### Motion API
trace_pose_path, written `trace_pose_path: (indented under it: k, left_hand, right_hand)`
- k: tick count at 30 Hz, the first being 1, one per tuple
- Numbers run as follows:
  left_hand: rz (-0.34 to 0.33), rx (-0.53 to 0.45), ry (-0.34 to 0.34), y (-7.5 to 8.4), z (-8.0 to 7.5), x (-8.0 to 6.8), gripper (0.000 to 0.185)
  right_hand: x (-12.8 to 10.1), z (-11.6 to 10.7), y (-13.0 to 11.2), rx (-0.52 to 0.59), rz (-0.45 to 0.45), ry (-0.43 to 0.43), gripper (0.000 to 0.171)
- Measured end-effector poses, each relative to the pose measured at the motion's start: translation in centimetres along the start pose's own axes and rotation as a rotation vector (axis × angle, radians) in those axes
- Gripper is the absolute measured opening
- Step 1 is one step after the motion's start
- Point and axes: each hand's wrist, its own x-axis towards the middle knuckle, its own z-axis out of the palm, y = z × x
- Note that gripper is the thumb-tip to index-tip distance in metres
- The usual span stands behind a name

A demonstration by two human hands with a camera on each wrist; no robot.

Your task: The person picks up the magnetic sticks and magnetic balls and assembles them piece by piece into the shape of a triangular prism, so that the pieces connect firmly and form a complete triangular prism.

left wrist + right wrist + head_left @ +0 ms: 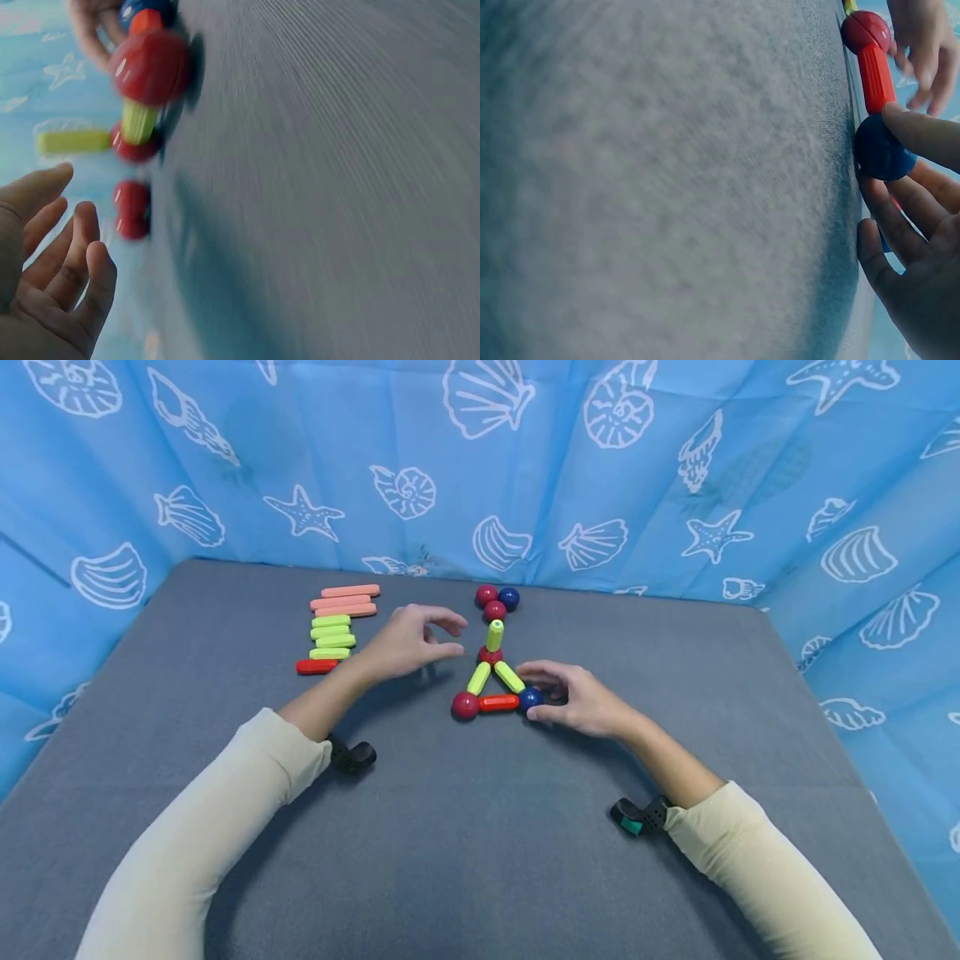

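Observation:
A triangle of rods and balls lies on the table: a red rod (498,702) in front, two yellow-green rods (478,678) at the sides. Its corners are a red ball (465,705), a blue ball (531,700) and a rear red ball (490,656). From the rear ball another yellow-green rod (495,635) stands up. My right hand (581,700) holds the blue ball between thumb and fingers, as the right wrist view shows with the blue ball (885,148). My left hand (412,642) hovers left of the triangle, fingers loosely bent, holding nothing; the left wrist view shows the left hand (56,270) apart from the pieces.
Behind the triangle sit two loose red balls (487,595) and a blue ball (509,599). To the left lie salmon rods (343,602), several yellow-green rods (332,632) and a red rod (317,667). A blue shell-patterned curtain (300,460) borders the grey table (465,843).

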Motion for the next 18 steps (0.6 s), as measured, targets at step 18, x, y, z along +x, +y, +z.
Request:
trace_pose_path:
  k: [18]
  left_hand:
    - [-0.165, 0.346, 0.074, -6.4, -9.4, -11.9, 0.035]
  right_hand:
    - [0.0, -0.2, 0.0, 0.003, 0.030, -0.008, 0.063]
